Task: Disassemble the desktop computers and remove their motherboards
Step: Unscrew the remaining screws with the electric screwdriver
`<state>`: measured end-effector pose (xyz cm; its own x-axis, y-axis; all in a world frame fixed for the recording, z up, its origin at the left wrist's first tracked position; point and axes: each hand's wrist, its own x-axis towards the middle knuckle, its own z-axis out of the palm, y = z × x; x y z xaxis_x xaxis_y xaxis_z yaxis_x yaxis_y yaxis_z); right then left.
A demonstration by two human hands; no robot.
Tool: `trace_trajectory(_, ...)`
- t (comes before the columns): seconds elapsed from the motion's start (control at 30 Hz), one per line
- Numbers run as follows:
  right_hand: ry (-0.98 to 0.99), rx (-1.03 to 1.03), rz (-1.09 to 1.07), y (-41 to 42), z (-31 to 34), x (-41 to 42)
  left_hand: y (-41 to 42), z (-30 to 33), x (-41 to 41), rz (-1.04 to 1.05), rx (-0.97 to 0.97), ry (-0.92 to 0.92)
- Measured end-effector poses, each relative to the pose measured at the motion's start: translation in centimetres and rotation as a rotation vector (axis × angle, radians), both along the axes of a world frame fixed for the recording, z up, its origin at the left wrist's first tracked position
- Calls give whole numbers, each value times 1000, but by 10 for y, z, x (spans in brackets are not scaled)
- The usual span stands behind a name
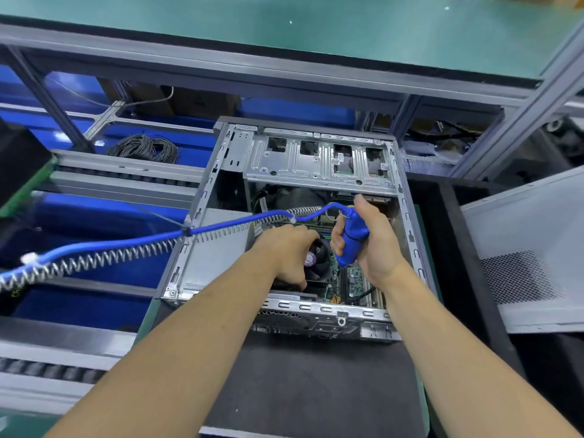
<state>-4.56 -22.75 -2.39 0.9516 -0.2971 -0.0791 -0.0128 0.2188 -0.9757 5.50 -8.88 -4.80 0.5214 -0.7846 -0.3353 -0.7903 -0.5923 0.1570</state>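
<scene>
**A:** Green matting covers the far counter (284,33), and nearer you a dark pad (300,384) carries the open desktop case (218,248), lying on its side with the interior facing up. What have you got in your right hand?

**B:** Your right hand (376,245) has its grip clamped round a blue electric screwdriver (352,238), held upright with the tip pointing down into the case. Its blue cable (126,248) and a coiled hose (104,260) trail off together to the left, over the case wall.

**A:** And your left?

**B:** Your left hand (289,251) reaches into the case and its fingers curl over the black CPU fan (319,263), gripping it from the left side.

**A:** Where is the motherboard?

**B:** On the floor of the case, under both your hands. You can see green motherboard (355,279) between the fan and the right wall. A silver drive cage (319,161) spans the far end of the case.

**A:** Anything beside it?

**B:** A grey side panel (521,248) with a perforated patch lies to the right, and a bundle of dark wire (145,148) sits far left behind the conveyor rails.
</scene>
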Motion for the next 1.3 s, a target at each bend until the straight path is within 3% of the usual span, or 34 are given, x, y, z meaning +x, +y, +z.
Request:
trace_trajectory(0.13,11,28,5,2,0,1,0,2,0,-1,13,-12)
trace_trajectory(0.47,29,-123,124,2,-5,-2,0,2,-2,2,39,18)
trace_trajectory(0.63,26,-193,218,-1,-5,-8,-2,-4,-7,101,-37,330)
trace_trajectory(0.83,52,-219,162,-4,-9,-8,0,0,-8,186,17,399)
trace_trajectory(1.1,-22,-129,110,0,-5,-9,0,5,-7,101,-32,286)
trace_trajectory(1.2,-101,145,31,3,7,-6,2,16,-7,-56,-26,7)
trace_trajectory(1.3,-146,283,18,18,17,7,9,30,-3,-97,63,-44)
